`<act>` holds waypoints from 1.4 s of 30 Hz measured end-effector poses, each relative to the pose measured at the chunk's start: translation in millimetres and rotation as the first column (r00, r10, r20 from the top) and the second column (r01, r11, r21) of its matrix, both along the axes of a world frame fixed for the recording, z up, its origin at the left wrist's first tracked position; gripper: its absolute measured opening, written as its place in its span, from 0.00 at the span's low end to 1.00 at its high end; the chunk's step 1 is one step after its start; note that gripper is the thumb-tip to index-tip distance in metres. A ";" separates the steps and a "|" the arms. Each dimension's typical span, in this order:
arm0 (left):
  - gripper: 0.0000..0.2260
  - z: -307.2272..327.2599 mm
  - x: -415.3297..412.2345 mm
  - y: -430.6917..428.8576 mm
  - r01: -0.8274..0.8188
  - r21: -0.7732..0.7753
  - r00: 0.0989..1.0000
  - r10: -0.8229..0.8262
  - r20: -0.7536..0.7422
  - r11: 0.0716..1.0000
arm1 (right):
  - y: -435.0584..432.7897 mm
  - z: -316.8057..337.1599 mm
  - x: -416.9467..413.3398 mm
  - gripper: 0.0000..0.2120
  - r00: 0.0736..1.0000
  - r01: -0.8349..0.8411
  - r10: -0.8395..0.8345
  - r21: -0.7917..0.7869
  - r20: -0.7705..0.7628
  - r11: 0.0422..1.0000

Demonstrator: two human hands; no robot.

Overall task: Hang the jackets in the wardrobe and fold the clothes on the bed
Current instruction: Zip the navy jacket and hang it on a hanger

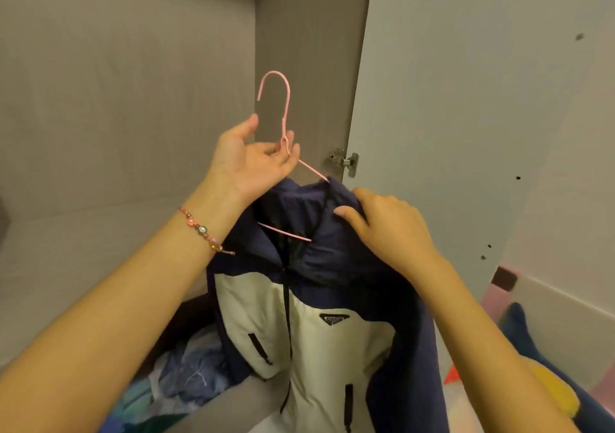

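Jacket: one navy-and-cream jacket [319,332] hung in the air before the open wardrobe [133,99], close to its right side wall, zip front toward the camera.
Hanger: one thin pink hanger [285,109] sat partly inside the collar; one arm ran into the shoulder on the door [466,99] side, the lower bar showed across the open neck, and the hook stood free above, caught on nothing.
Left hand: the left hand [256,163] held the hanger by its neck just below the hook, fingers curled round the wire, thumb lifted clear.
Right hand: the right hand [382,222] pinched the navy collar cloth at the shoulder near the hinge [344,161].
Handling: the jacket looked soft, limp and light, with a smooth shell likely to slide off so thin a wire; the collar and shoulder seams seemed the surest places to grip, while the stiff hanger was best carried by its neck.
Count: one jacket, one hanger, one hinge, one beaded bracelet [201,231].
Heap: crumpled clothes [186,376] lay along the wardrobe's bottom edge, too tangled to count.
Rail: none showed.
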State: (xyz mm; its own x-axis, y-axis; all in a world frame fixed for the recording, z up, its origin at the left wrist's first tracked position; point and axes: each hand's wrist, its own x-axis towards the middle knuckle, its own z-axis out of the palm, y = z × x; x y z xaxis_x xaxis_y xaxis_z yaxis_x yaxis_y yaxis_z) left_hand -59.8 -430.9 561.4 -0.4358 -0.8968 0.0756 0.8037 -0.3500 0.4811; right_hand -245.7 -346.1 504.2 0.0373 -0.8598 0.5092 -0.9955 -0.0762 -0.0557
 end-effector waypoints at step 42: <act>0.34 277.3 90.1 -292.1 0.154 -0.984 0.212 0.970 0.119 0.087 | -396.0 439.3 118.3 0.28 0.991 0.133 -0.102 -0.679 0.086 0.722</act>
State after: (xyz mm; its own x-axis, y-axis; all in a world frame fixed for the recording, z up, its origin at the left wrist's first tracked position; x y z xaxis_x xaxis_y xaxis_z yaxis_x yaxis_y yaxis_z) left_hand 30.2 -723.0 838.7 -0.3030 -0.4839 0.8210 -0.3481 0.8582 0.3773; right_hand -127.4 -742.1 943.5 -0.0737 -0.2755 0.9585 -0.9972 0.0086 -0.0742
